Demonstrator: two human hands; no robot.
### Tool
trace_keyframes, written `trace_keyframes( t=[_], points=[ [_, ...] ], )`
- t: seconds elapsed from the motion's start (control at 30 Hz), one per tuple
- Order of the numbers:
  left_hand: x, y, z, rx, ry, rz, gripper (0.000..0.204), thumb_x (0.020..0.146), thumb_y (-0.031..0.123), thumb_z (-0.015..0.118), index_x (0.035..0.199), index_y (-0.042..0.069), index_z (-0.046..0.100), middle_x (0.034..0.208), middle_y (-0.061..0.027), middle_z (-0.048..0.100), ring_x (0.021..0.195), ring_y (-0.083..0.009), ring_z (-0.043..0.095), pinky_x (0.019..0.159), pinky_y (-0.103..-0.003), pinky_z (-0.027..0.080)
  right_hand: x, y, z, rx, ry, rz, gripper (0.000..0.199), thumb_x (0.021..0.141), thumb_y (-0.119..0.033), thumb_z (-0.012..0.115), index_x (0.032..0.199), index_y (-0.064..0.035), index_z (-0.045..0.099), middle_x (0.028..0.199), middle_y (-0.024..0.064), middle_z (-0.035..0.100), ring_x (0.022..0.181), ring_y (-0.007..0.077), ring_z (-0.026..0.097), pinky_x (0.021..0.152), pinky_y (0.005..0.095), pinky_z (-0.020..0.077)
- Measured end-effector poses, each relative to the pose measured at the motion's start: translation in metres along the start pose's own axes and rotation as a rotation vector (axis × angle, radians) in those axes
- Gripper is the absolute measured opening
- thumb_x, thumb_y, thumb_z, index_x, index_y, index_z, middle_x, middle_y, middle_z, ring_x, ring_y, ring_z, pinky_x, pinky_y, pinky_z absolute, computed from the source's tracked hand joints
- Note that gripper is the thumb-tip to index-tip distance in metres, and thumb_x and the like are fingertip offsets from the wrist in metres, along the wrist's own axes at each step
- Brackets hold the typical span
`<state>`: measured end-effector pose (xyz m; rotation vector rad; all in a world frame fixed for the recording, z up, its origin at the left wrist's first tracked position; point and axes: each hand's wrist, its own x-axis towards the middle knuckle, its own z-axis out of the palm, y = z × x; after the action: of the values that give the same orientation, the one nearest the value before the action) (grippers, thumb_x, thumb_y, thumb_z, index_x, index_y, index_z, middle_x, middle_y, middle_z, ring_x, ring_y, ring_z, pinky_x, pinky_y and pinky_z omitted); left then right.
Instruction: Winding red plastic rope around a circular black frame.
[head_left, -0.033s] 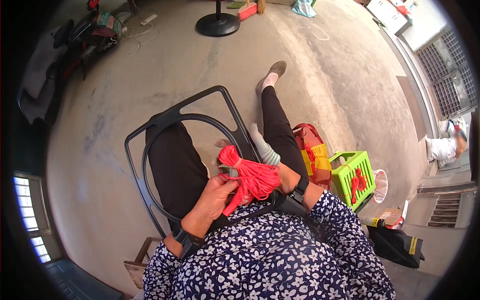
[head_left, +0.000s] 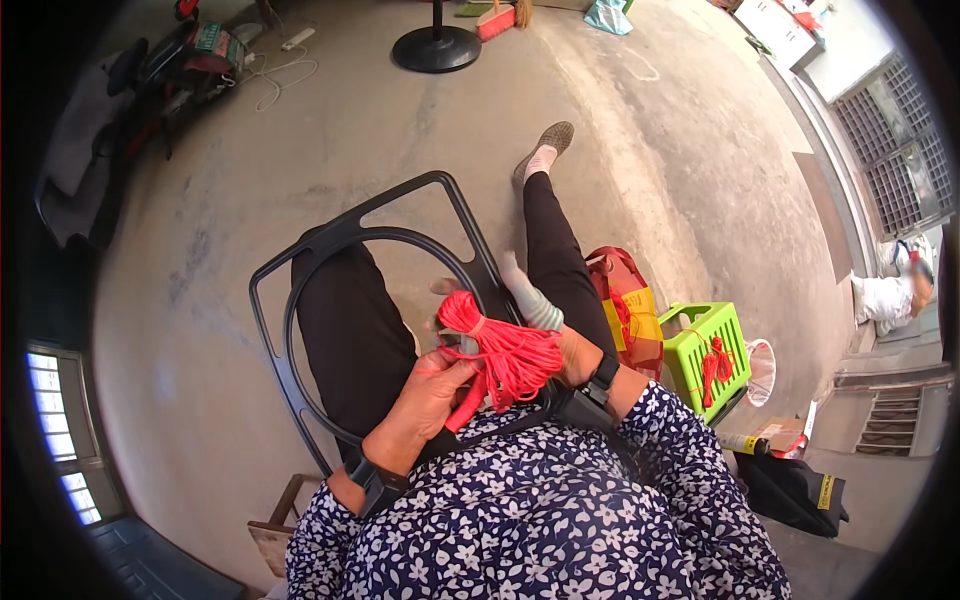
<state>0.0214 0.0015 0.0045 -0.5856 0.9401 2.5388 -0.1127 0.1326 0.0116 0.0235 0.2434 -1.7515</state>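
I sit with a black frame (head_left: 300,370), a rectangle with a round ring inside it, lying across my lap. A thick bundle of red cord (head_left: 505,350) is held above the frame between both hands. My left hand (head_left: 425,400) grips the bundle's lower left side, with a loose red end hanging under the palm. My right hand (head_left: 578,352) closes on the right side of the bundle. A pale grey striped piece (head_left: 530,300) sticks up from behind the bundle near my right hand; what it is cannot be told.
On the concrete floor to my right stand a red and yellow bag (head_left: 625,300), a green plastic basket (head_left: 700,345) holding more red cord, a white cup (head_left: 762,370) and a black bag (head_left: 790,490). A round black stand base (head_left: 435,48) sits far ahead. Another person (head_left: 890,290) is at the right edge.
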Motion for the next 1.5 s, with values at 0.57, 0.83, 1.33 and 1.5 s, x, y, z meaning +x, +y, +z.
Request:
trace_keyframes(
  t=[0.57, 0.83, 1.33, 1.5],
  points=[
    [0.002, 0.003, -0.009, 0.098, 0.067, 0.107, 0.014, 0.095, 0.012, 0.053, 0.097, -0.001, 0.059, 0.087, -0.0079, 0.064, 0.078, -0.0149, 0.064, 0.071, -0.027, 0.054, -0.058, 0.034, 0.012, -1.459, 0.715, 0.084, 0.046, 0.078, -0.025, 0.07, 0.114, 0.0017, 0.057, 0.1, 0.008, 0.065, 0.086, 0.0177, 0.063, 0.08, 0.0301, 0.0503],
    [0.002, 0.0, -0.01, 0.123, 0.07, 0.125, 0.014, 0.096, 0.011, 0.05, 0.095, -0.001, 0.057, 0.085, -0.0092, 0.064, 0.077, -0.0163, 0.064, 0.071, -0.029, 0.055, -0.066, 0.025, -0.008, -0.462, 0.334, 0.119, 0.051, 0.086, -0.025, 0.067, 0.125, 0.001, 0.049, 0.111, 0.0115, 0.062, 0.1, 0.0184, 0.062, 0.093, 0.0317, 0.0482],
    [-0.004, 0.004, -0.003, 0.267, 0.011, 0.07, 0.022, 0.097, 0.018, 0.049, 0.091, 0.0, 0.058, 0.079, -0.009, 0.065, 0.063, -0.0119, 0.062, 0.055, -0.022, 0.052, -0.058, 0.03, -0.004, -1.248, 0.561, 0.044, 0.04, 0.076, -0.021, 0.073, 0.109, -0.0023, 0.06, 0.089, 0.0066, 0.066, 0.078, 0.0137, 0.062, 0.072, 0.0288, 0.0505],
    [-0.004, 0.004, -0.004, 0.247, 0.028, 0.035, 0.024, 0.097, 0.021, 0.051, 0.092, -0.001, 0.058, 0.076, -0.0103, 0.064, 0.061, -0.0139, 0.063, 0.056, -0.023, 0.053, -0.068, 0.017, -0.003, -1.421, 0.552, 0.219, 0.046, 0.075, -0.032, 0.072, 0.107, -0.001, 0.061, 0.086, 0.008, 0.065, 0.08, 0.0148, 0.059, 0.075, 0.0279, 0.0481]
  ],
)
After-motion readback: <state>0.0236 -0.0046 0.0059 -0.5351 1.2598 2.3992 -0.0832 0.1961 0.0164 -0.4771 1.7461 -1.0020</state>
